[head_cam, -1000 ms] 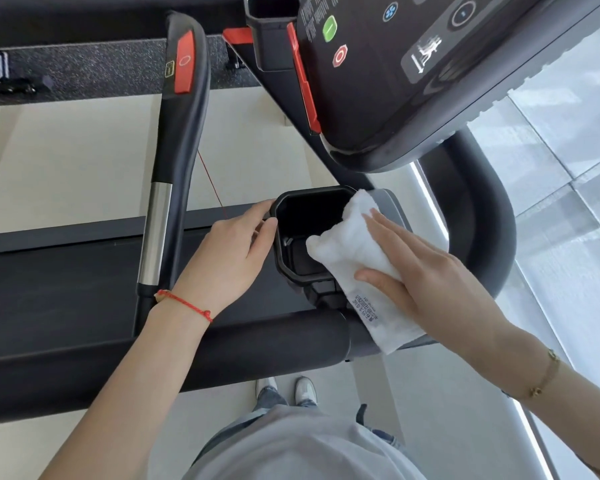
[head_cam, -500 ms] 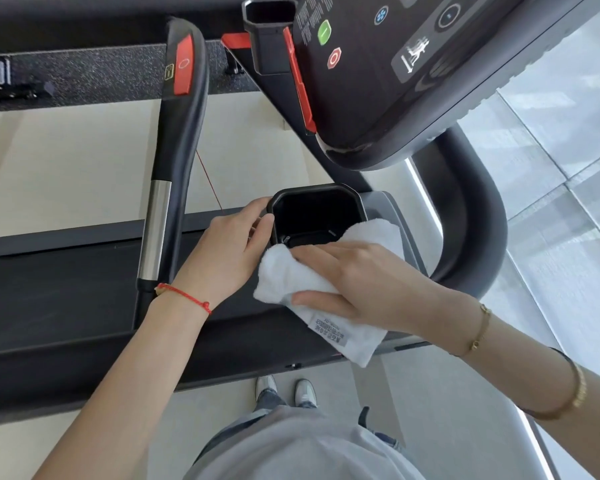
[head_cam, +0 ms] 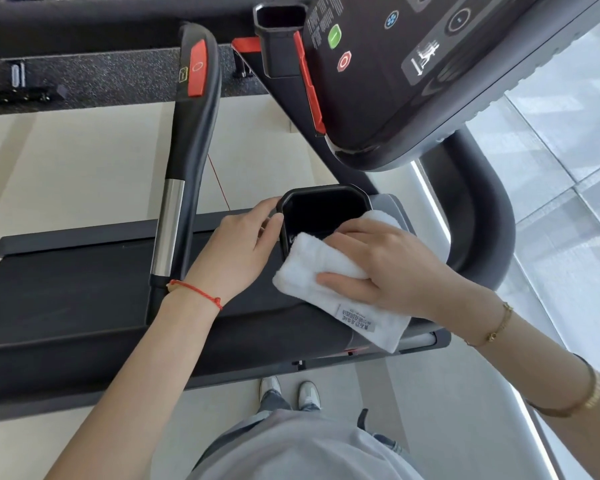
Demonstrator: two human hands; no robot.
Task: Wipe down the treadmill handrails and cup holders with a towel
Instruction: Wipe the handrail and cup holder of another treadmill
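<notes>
Right hand [head_cam: 388, 268] fingers clamp towel [head_cam: 312, 268] on cup holder [head_cam: 326, 206] near rim, opening just ahead of them. Left hand [head_cam: 236, 254] fingers curled, bracing holder's left wall. Right hand nearer; push forward and in.

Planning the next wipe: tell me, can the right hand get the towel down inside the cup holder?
Probably yes. The right hand already presses the towel over the cup holder rim, the well looks empty, and the left hand stays outside.

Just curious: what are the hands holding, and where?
Right hand grips the white towel around its bunched middle; left hand holds the cup holder by its left rim.
</notes>
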